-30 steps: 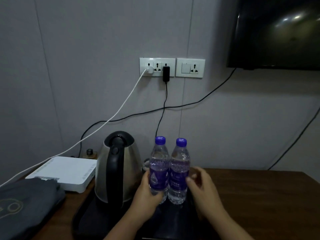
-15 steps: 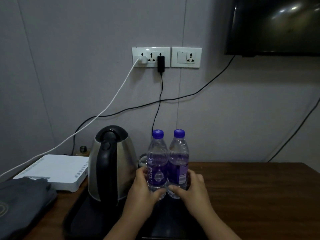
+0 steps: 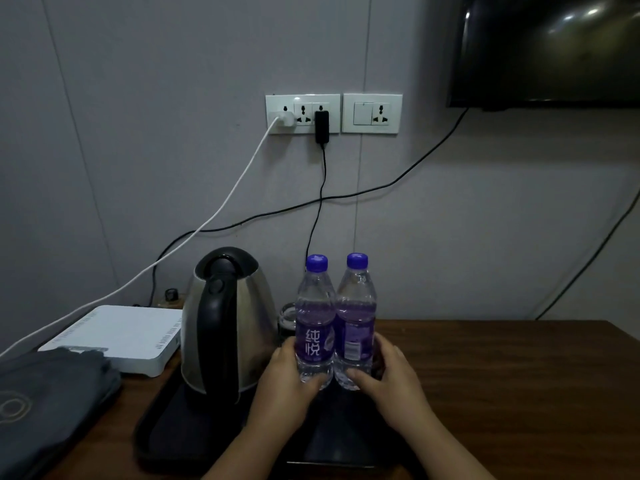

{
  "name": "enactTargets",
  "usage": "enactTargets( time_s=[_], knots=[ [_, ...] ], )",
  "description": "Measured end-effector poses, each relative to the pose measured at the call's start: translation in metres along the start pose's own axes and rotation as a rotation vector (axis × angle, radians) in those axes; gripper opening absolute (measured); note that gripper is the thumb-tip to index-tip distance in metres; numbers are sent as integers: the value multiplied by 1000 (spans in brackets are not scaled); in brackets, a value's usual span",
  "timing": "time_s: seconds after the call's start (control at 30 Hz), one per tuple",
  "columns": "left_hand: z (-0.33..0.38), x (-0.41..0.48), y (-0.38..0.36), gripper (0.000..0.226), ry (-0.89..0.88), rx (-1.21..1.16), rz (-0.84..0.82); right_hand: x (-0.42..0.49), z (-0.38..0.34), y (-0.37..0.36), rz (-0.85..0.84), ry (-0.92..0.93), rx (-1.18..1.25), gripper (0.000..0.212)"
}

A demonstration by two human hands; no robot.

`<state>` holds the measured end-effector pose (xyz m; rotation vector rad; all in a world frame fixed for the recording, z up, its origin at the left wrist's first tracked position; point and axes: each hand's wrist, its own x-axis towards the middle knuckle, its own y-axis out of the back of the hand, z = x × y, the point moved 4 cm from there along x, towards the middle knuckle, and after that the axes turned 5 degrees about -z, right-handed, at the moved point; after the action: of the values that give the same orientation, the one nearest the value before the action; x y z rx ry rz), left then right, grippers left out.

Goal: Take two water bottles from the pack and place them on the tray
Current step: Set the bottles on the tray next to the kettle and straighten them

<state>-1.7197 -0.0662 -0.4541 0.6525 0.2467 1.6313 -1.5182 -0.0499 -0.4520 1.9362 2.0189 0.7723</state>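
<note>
You face a grey panelled wall [image 3: 138,133], with the lower corner of a dark wall-mounted television [image 3: 554,50] at your upper right. Below it runs a dark wooden table [image 3: 502,386] that fills the lower part of the view. On the table in front of you lies a black tray [image 3: 162,431]. A folded grey cloth [image 3: 48,403] lies at your far left, and behind it a flat white box with vent slots [image 3: 117,337]. On the left part of the tray stands a steel electric kettle [image 3: 225,323] with a black handle and lid. Two white socket plates [image 3: 332,113] sit on the wall above, with a white cable and a black cable hanging down from them.

Just right of the kettle, two water bottles stand upright on the tray, sides touching: the left bottle [image 3: 314,327] and the right bottle [image 3: 356,323], both with purple caps and labels. Your left hand [image 3: 287,386] curls around the lower part of the left bottle, thumb across its front. Your right hand [image 3: 394,379] wraps the base of the right bottle likewise.
</note>
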Motion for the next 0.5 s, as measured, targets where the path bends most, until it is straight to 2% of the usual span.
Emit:
enactTargets(
  time_s=[0.1,0.33,0.5],
  knots=[
    [7,-2,2,58,-11,85,54,3,-2,-4,31,-5,-12,79],
    [5,-3,2,60,18,74,23,0,1,-4,-24,27,-80,67],
    [-1,-2,4,59,69,28,33,2,0,-7,27,-7,-69,79]
  ],
)
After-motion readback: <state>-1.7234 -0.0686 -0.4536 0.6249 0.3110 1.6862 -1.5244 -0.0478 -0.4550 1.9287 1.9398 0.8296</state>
